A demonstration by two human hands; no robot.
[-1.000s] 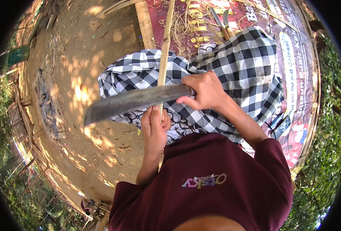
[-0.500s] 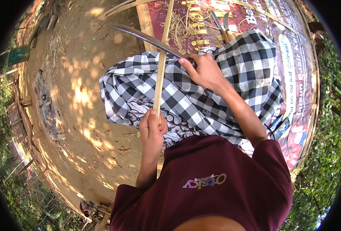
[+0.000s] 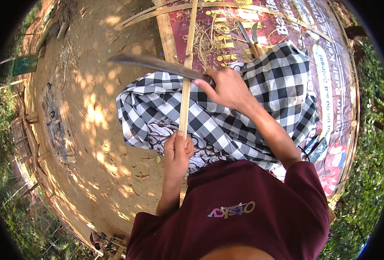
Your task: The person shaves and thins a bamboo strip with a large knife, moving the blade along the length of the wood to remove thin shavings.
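Observation:
My left hand [image 3: 177,152] is closed round the near end of a long pale bamboo strip [image 3: 185,104], which runs away from me over my lap. In my right hand [image 3: 229,88] is the handle of a long curved machete [image 3: 157,65]. Its dark blade points left and crosses over the strip, slightly blurred by motion; I cannot tell whether the edge touches it. Beneath both lies a black-and-white checked cloth [image 3: 218,117] draped over my legs.
Two smaller knives [image 3: 252,38] lie beyond my right knee on a dark red printed banner [image 3: 283,30]. Thin shavings [image 3: 203,43] are scattered there, with more bamboo strips [image 3: 226,5] across the far side. A wooden plank [image 3: 167,34] edges the banner; bare earth [image 3: 92,112] stretches left.
The machete's blade has swung, its tip now further left and blurred. The view has shifted, so my hands, the strip and the cloth appear slightly lower. Both grips stay the same.

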